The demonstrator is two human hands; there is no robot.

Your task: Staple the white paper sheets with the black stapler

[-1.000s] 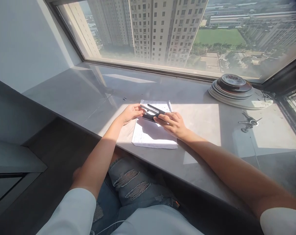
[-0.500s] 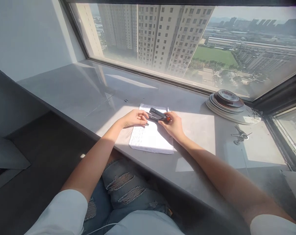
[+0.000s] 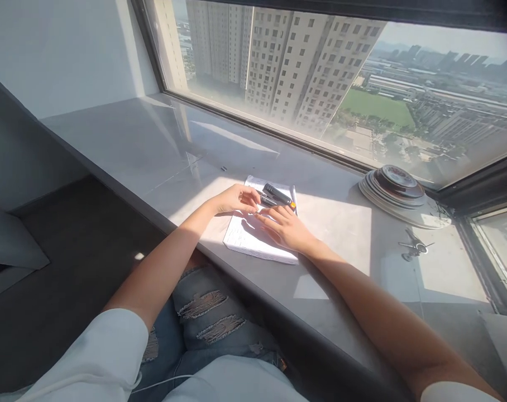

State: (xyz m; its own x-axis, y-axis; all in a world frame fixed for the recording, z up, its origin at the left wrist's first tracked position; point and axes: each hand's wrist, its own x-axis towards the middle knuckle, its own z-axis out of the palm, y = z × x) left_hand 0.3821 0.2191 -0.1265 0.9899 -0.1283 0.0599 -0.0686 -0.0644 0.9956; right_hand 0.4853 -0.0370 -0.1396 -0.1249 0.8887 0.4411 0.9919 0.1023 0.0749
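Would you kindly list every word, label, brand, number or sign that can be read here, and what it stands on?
No text can be read.
Paper stack: rows of dark marks, too small and blurred to read.
Black tool: small pale marks on top, too small to read.

A stapler (image 3: pixel 279 195), it seems, lies on papers (image 3: pixel 244 235); plates (image 3: pixel 398 192) stand right, by the window (image 3: pixel 333 84).
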